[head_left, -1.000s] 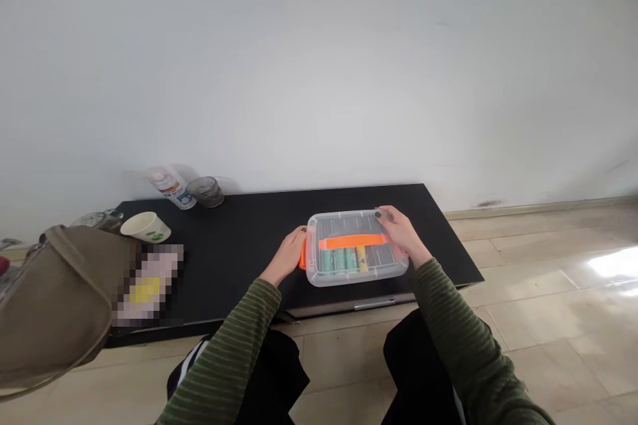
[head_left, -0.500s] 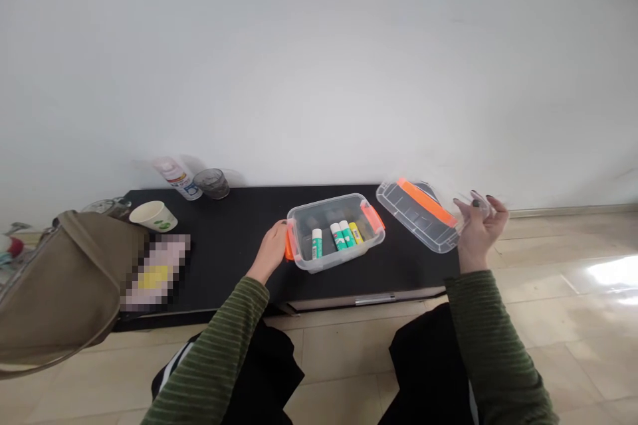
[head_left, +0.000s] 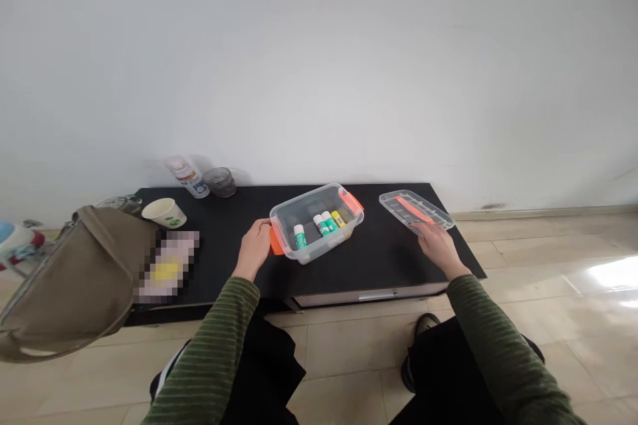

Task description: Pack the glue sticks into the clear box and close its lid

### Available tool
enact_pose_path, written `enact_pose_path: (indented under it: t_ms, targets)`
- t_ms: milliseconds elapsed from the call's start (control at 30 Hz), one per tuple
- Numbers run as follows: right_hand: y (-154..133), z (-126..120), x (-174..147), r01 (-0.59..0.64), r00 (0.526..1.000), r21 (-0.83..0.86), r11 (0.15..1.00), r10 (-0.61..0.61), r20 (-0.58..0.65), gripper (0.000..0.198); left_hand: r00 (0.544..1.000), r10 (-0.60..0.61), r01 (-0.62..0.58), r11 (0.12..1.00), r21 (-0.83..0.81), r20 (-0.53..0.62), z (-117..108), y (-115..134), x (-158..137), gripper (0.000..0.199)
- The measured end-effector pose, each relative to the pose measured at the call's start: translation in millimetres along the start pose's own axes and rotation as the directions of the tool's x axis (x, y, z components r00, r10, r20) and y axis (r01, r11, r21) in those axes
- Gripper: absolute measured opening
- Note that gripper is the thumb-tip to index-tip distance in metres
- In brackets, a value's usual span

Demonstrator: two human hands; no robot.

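Note:
A clear plastic box (head_left: 305,254) with orange latches sits uncovered on the black cabinet top (head_left: 234,265). My left hand (head_left: 254,249) is closed on the orange latch (head_left: 277,239) at its left end. Inside lie several glue sticks: a green-and-white glue stick (head_left: 300,237) stands apart at the left, and others lie beside a yellow one (head_left: 338,218). To the right, my right hand (head_left: 437,247) grips the near edge of the clear lid (head_left: 399,208), which has an orange handle (head_left: 415,210). The lid lies low over the cabinet's right end; its underside contact is hidden.
At the left are a paper cup (head_left: 164,212), a spray can (head_left: 187,176), a dark glass (head_left: 220,182) and a brown bag (head_left: 84,279). A blurred pink packet (head_left: 167,269) lies in front of the cup. The white wall (head_left: 319,66) rises behind the cabinet.
My right hand has turned and brought the lid down flatter over the cabinet's right end. The box has shifted left with my left hand still on its latch. The view has moved slightly.

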State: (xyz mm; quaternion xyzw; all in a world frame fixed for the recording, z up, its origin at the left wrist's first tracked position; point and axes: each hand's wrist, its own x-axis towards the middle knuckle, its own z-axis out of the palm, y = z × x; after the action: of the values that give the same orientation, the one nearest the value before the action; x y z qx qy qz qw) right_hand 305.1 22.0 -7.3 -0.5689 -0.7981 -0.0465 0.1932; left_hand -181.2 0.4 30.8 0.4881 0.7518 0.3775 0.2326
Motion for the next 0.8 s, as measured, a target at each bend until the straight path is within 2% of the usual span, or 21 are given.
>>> enact_pose_path:
  t_ms: [100,167,200,300,367,400,467,500,533,567,600,667,700,767,800]
  targets:
    - [8,11,-9,-0.087,0.985,-0.051,0.995,0.093,0.146,0.045,0.972,0.201,-0.182,0.971,0.155,-0.120,-6,6,-9,0.039]
    - [1,11,-9,-0.133,0.979,-0.023,0.991,0.134,0.150,0.042,0.913,0.380,-0.341,0.911,0.232,-0.150,-5,13,-21,0.037]
    - [-9,9,-6,-0.124,0.986,0.019,0.992,0.121,0.112,0.039,0.884,0.449,-0.410,0.878,0.245,-0.129,-3,18,-29,0.034]
    - [-62,-8,20,0.007,0.995,0.169,0.986,0.010,-0.098,0.032,0.783,0.622,-0.603,0.756,0.253,0.010,9,28,-52,0.025]
    - [-110,-19,51,0.082,0.988,0.217,0.973,-0.052,-0.142,0.032,0.710,0.700,-0.693,0.672,0.260,0.083,20,32,-64,0.022]
    - [-135,-22,69,0.109,0.989,0.217,0.970,-0.084,-0.122,0.032,0.685,0.721,-0.718,0.643,0.266,0.106,24,33,-67,0.021]
    - [-180,-21,105,0.156,0.984,0.191,0.969,-0.169,0.051,0.032,0.657,0.743,-0.742,0.605,0.290,0.131,31,34,-71,0.023]
    - [-199,-17,122,0.152,0.966,0.160,0.975,-0.181,0.186,0.031,0.651,0.747,-0.745,0.593,0.306,0.138,32,34,-72,0.025]
    - [-215,-10,137,0.119,0.926,0.108,0.987,-0.149,0.346,0.031,0.647,0.750,-0.746,0.583,0.323,0.141,33,33,-71,0.026]
    - [-228,-2,150,0.065,0.855,0.031,0.997,-0.072,0.513,0.032,0.645,0.751,-0.745,0.574,0.340,0.144,34,33,-71,0.028]
    - [-238,7,161,0.034,0.781,-0.033,0.999,-0.006,0.624,0.033,0.647,0.749,-0.741,0.570,0.355,0.146,33,32,-70,0.029]
    - [-252,26,176,0.003,0.671,-0.124,0.992,0.091,0.736,0.036,0.657,0.738,-0.730,0.572,0.375,0.154,32,32,-69,0.031]
    - [-257,34,180,-0.008,0.645,-0.145,0.989,0.116,0.756,0.038,0.664,0.730,-0.725,0.575,0.379,0.163,31,32,-69,0.031]
    - [-263,47,183,-0.042,0.636,-0.141,0.989,0.135,0.760,0.040,0.679,0.710,-0.716,0.585,0.381,0.187,30,32,-69,0.031]
    - [-265,52,183,-0.060,0.649,-0.120,0.991,0.130,0.750,0.041,0.686,0.700,-0.711,0.590,0.382,0.196,30,32,-69,0.031]
